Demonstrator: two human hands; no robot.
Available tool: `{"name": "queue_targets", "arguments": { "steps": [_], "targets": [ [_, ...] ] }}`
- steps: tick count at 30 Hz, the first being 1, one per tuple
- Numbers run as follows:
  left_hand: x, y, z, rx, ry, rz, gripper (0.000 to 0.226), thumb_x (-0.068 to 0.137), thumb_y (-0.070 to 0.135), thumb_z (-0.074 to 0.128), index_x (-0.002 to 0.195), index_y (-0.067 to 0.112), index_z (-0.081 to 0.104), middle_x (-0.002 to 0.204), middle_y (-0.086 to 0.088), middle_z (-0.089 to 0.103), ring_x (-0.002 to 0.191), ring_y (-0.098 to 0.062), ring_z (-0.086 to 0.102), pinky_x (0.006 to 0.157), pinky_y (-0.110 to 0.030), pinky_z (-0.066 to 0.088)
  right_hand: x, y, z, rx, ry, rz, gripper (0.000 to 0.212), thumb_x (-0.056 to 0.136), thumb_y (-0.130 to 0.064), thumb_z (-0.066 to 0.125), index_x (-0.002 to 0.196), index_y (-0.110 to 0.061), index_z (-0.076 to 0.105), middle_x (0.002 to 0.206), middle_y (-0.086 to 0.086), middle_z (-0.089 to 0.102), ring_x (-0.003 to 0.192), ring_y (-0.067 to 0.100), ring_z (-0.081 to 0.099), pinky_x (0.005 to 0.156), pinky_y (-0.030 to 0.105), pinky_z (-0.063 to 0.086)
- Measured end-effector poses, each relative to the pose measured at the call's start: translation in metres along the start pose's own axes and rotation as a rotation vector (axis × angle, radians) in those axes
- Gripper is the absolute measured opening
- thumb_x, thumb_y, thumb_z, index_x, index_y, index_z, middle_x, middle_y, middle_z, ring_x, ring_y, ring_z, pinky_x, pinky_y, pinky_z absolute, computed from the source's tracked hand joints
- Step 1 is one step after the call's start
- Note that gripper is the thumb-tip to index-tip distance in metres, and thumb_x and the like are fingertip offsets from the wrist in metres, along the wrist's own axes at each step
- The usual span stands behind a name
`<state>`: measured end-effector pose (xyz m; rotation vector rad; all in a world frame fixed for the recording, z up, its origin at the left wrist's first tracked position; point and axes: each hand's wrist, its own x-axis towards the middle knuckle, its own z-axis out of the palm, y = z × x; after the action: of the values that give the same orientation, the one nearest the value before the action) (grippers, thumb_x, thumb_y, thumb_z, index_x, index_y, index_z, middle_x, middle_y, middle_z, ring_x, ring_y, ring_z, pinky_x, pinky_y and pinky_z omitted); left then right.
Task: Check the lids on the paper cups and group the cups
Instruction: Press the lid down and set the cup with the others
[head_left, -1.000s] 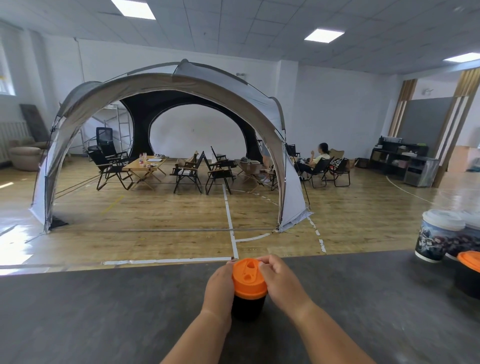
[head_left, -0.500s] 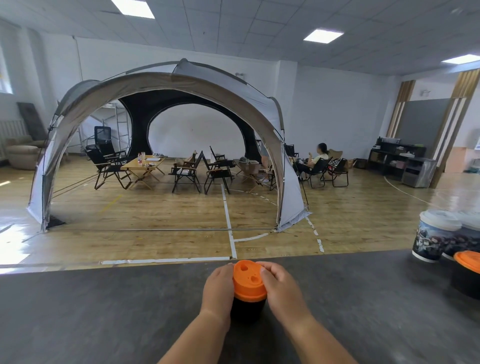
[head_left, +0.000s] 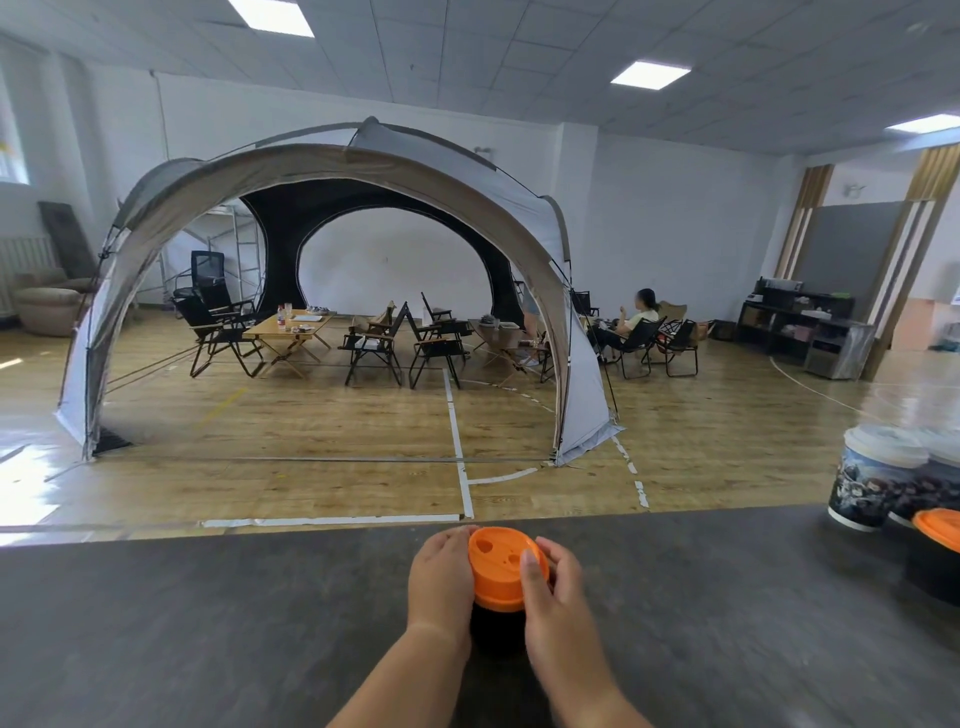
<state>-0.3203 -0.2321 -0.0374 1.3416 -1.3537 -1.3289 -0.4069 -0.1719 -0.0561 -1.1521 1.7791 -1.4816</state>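
Behind the dark surface (head_left: 208, 623), over on the left and spreading across the hall's wooden floor, stands a big arched tent (head_left: 332, 171) with folding chairs under it. At the middle of the surface, near its far edge, the person's left grip (head_left: 441, 582) curls its fingers round the left side of a black paper cup (head_left: 493, 631), up by the rim of its orange lid (head_left: 498, 566). The right grip (head_left: 556, 608) holds the opposite side, thumb lying over the lid's edge, fingers curled behind. The cup stands on the surface between both. Well apart, at the far right, two printed cups (head_left: 867, 483) with white lids stand close together, and just in front of them a dark cup (head_left: 935, 571) with another orange lid is cut off by the frame edge.
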Motion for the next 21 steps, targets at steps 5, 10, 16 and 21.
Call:
{"name": "queue_targets", "arguments": {
  "steps": [5,10,16,21],
  "targets": [
    [0.009,-0.005,-0.001,-0.208,-0.007,-0.074,0.013,0.097,0.022,0.051,0.096,0.022,0.064,0.112,-0.008,0.066,0.109,-0.028,0.060,0.104,-0.047,0.044,0.014,0.000,-0.007,-0.051,0.008,-0.015,0.036,0.104,-0.037,0.036,0.136,-0.026,0.048,0.127,-0.007,0.053,0.117,0.008,0.048,0.097,0.023,0.039],
    [0.019,0.008,-0.004,-0.240,-0.073,-0.250,0.021,0.095,0.030,0.056,0.096,0.013,0.068,0.087,-0.008,0.071,0.089,-0.024,0.064,0.078,-0.034,0.046,0.025,0.001,-0.017,-0.086,-0.116,-0.017,0.034,0.104,-0.035,0.037,0.132,-0.026,0.055,0.125,-0.006,0.060,0.114,0.005,0.055,0.086,0.014,0.042],
    [0.020,0.012,-0.007,-0.130,-0.149,-0.246,0.018,0.093,0.026,0.057,0.086,0.012,0.066,0.098,-0.013,0.070,0.096,-0.027,0.064,0.094,-0.043,0.049,0.030,-0.001,-0.021,-0.144,-0.181,-0.040,0.035,0.105,-0.035,0.032,0.134,-0.028,0.052,0.123,-0.013,0.058,0.114,-0.001,0.054,0.081,0.006,0.038],
    [0.026,-0.004,-0.008,-0.285,-0.092,-0.108,0.011,0.094,0.011,0.054,0.087,0.009,0.062,0.085,-0.010,0.065,0.074,-0.020,0.060,0.069,-0.034,0.050,0.007,0.008,-0.006,-0.169,-0.051,-0.132,0.058,0.093,-0.060,0.026,0.146,-0.036,0.029,0.134,-0.018,0.040,0.126,0.003,0.041,0.101,0.020,0.033]
  ]
}}
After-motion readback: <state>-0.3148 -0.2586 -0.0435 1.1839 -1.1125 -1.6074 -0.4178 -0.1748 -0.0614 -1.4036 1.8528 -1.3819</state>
